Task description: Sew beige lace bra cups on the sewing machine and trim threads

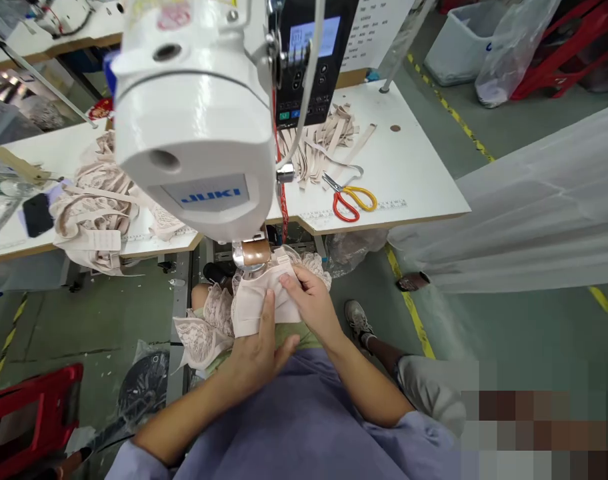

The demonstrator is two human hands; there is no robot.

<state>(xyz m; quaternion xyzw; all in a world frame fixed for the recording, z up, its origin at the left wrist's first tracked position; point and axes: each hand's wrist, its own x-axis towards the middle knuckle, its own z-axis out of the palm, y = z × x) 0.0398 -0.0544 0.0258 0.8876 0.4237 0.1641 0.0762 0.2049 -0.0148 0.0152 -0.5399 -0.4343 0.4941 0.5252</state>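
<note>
A beige bra (251, 310) with lace cups hangs in front of the sewing machine (194, 133), its smooth band up against the machine's metal and brown working end (254, 253). My right hand (314, 303) grips the right edge of that band, thumb on top and fingers behind. On the lower left part of the band lies my left hand (259, 353), one finger stretched over the cloth and the thumb spread away to the right. Its other fingers are partly hidden. A lace cup (204, 340) drapes over my lap to the left.
Red-and-yellow-handled scissors (354, 200) and beige straps (329, 143) lie on the table's right side. A heap of beige lace bras (97, 193) and a phone (37, 215) are at left. A person's leg (389, 360) stands close at my right, near a white curtain (534, 207).
</note>
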